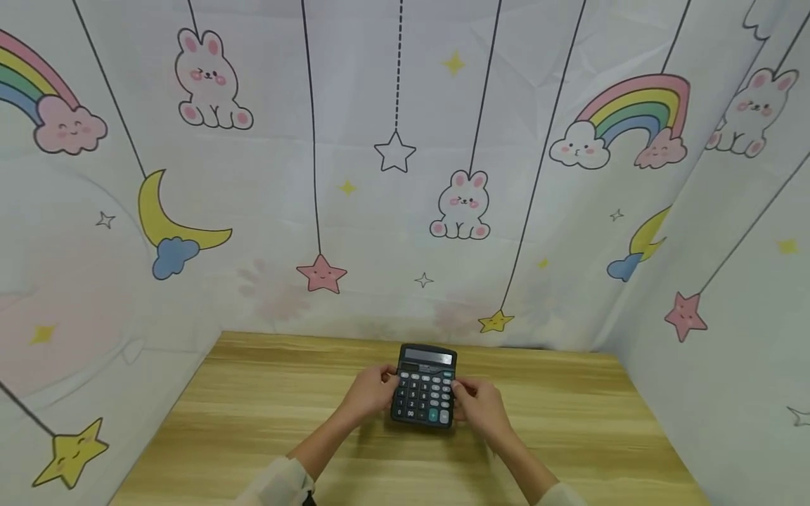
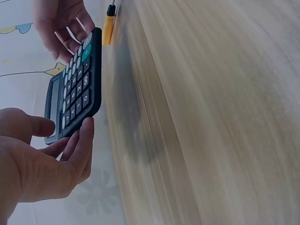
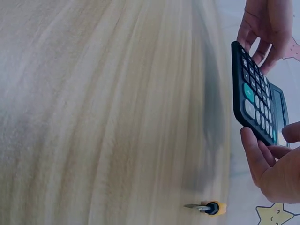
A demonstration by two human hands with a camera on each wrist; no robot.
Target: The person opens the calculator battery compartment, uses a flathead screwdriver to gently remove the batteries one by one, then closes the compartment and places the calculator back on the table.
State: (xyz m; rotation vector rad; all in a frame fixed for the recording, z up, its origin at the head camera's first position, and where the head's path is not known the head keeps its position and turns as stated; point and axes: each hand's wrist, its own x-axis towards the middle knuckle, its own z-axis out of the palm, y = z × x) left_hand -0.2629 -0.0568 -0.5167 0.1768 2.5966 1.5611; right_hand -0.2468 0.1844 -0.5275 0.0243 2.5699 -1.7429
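A black desktop calculator (image 1: 418, 397) with white, black and green keys is held up over the table, its display toward the back wall. My left hand (image 1: 373, 390) grips its left edge, thumb on top and fingers underneath. On the opposite edge, my right hand (image 1: 484, 407) pinches it the same way. Both wrist views show the calculator (image 2: 79, 86) raised off the wood and tilted. A tool with an orange-and-black handle and a metal shaft, like a screwdriver (image 3: 213, 207), lies on the table below the right hand; the head view mostly hides it.
The wood-grain table (image 1: 266, 393) runs back to a white cloth wall (image 1: 367, 225) printed with rabbits, stars and rainbows. More of that printed cloth encloses the left and right sides. A shadow (image 2: 136, 112) falls on the wood beneath the calculator.
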